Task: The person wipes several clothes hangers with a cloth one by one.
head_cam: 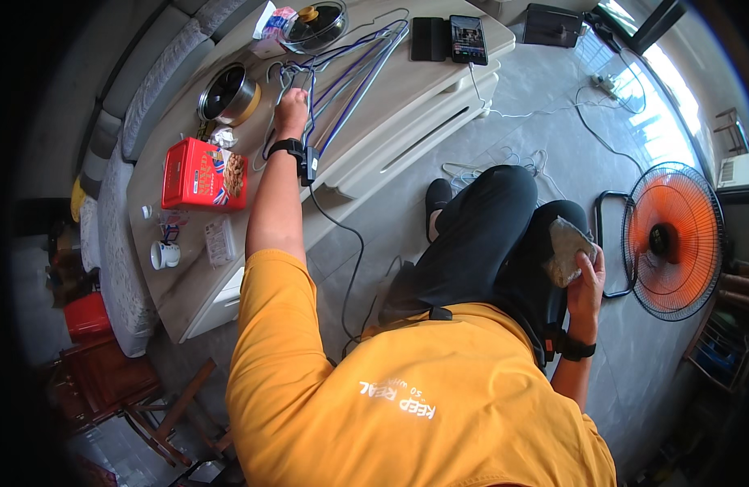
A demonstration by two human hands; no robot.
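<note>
My left hand [291, 114] is over the coffee table [423, 85], its fingers closed around the hook end of clothes hangers [357, 96]. The hangers are thin, blue and pale, and lie in an overlapping bundle; the fingertips are partly hidden. A worn grey-brown cloth [566, 252] is pinched in my right hand [586, 283], between thumb and fingers, above my right knee. Both wrists carry black straps, and a small black device [310, 165] with a cable sits at the left one.
Near my left forearm stand a red tin [192, 176], a steel pot [228, 97] and a mug [165, 255]. A glass lid [316, 30] and a plugged-in phone [469, 39] lie farther back. More hangers [463, 175] rest on the floor by my foot. An orange fan [673, 240] stands at right.
</note>
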